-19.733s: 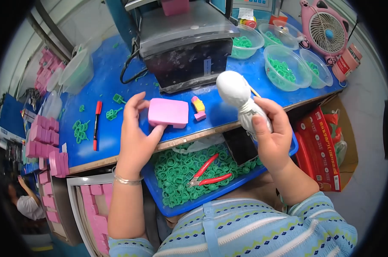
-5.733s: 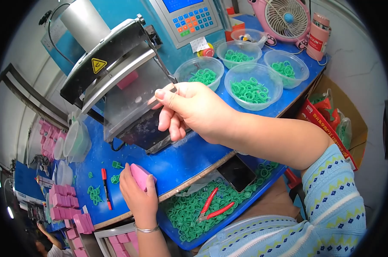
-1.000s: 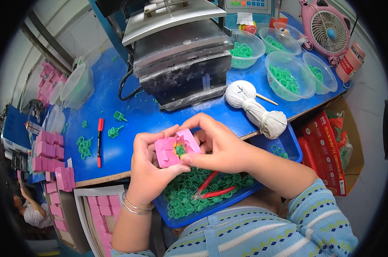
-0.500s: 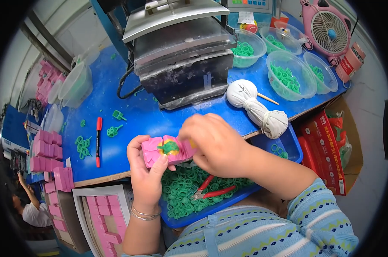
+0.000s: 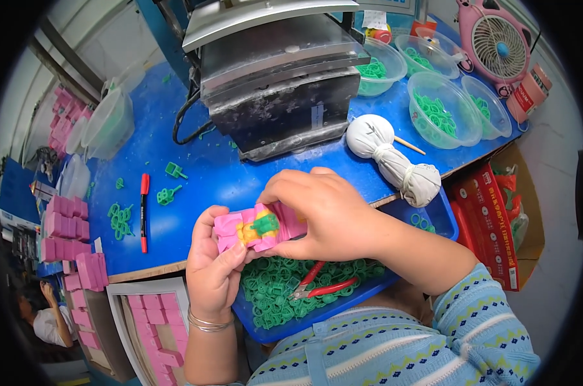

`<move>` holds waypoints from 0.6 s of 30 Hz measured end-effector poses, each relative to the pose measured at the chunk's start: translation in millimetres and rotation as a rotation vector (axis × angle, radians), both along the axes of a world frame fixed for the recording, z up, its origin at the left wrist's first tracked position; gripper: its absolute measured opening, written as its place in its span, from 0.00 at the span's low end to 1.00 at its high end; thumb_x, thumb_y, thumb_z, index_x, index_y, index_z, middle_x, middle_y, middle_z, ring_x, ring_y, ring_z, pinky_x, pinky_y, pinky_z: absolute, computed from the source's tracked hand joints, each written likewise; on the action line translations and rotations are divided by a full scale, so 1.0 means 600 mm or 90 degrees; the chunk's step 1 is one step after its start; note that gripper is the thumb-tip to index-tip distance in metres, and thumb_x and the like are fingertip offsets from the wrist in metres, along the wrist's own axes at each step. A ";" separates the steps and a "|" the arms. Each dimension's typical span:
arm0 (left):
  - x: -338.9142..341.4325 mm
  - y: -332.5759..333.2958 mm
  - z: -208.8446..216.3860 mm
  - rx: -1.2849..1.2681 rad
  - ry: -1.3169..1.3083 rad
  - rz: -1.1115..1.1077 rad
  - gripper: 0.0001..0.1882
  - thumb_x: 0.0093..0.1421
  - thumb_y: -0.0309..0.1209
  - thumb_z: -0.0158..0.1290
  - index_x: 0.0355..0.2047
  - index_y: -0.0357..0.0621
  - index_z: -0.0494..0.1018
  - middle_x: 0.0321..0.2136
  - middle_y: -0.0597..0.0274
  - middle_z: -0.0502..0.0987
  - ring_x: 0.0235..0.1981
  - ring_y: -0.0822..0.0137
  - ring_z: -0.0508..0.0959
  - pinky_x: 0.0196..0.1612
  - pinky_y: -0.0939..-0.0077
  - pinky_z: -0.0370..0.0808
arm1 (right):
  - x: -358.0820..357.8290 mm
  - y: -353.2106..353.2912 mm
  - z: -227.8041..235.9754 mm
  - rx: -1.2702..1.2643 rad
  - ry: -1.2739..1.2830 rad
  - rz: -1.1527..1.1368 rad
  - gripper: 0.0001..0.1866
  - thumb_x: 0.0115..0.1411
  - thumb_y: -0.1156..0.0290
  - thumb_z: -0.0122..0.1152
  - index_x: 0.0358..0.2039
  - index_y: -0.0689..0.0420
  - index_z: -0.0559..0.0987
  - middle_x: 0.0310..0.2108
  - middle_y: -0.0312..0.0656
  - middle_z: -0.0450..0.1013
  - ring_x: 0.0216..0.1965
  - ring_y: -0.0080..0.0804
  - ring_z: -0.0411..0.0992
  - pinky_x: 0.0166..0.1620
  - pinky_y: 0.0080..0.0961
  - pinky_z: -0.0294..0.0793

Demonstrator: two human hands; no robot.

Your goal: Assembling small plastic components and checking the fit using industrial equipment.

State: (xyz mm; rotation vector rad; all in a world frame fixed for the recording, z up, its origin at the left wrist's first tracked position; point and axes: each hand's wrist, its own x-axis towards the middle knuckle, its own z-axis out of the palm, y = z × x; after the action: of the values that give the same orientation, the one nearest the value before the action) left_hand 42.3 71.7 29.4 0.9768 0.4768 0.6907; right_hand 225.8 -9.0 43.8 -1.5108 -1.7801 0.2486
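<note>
Your left hand (image 5: 213,262) and right hand (image 5: 330,212) grasped pink block (image 5: 260,228), long axis ran left-to-right, green pieces (image 5: 275,299) lay in blue tray (image 5: 447,222), more in clear bowls (image 5: 466,123).

There are four bowls (image 5: 471,122) of green rings (image 5: 438,117); one each of held mould (image 5: 260,227), pen (image 5: 144,209), pliers (image 5: 335,288), pouch (image 5: 394,164), stick (image 5: 410,145), fan (image 5: 499,46), flask (image 5: 529,94), tray (image 5: 442,217) and press (image 5: 282,119).

The block (image 5: 260,226) is pink, its middle yellow and green — the tabletop (image 5: 201,190) blue, the sleeve (image 5: 481,318) white-striped light blue.
</note>
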 end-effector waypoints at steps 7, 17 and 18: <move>0.001 -0.001 -0.004 0.033 -0.009 0.001 0.28 0.55 0.24 0.54 0.54 0.38 0.55 0.44 0.51 0.69 0.41 0.60 0.76 0.41 0.68 0.79 | 0.026 -0.002 0.003 -0.068 0.553 0.107 0.31 0.45 0.80 0.68 0.47 0.58 0.61 0.41 0.44 0.69 0.41 0.25 0.69 0.43 0.25 0.70; 0.040 -0.001 0.027 0.520 0.249 0.201 0.32 0.40 0.23 0.67 0.45 0.36 0.63 0.42 0.58 0.64 0.44 0.66 0.72 0.41 0.77 0.75 | 0.047 -0.042 0.013 -0.055 1.053 0.551 0.30 0.58 0.63 0.46 0.59 0.65 0.57 0.45 0.52 0.68 0.35 0.38 0.72 0.36 0.29 0.74; 0.045 -0.003 0.040 0.609 0.356 0.218 0.33 0.39 0.25 0.68 0.45 0.36 0.64 0.42 0.57 0.64 0.45 0.64 0.71 0.40 0.76 0.74 | 0.039 -0.050 0.009 -0.074 1.092 0.538 0.30 0.59 0.64 0.45 0.59 0.65 0.56 0.43 0.50 0.68 0.33 0.37 0.72 0.34 0.27 0.73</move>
State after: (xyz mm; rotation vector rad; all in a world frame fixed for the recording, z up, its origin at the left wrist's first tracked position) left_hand 69.2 70.2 53.1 2.0479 0.8409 0.9799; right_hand 249.5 -39.1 49.2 -0.0826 -0.7413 1.4989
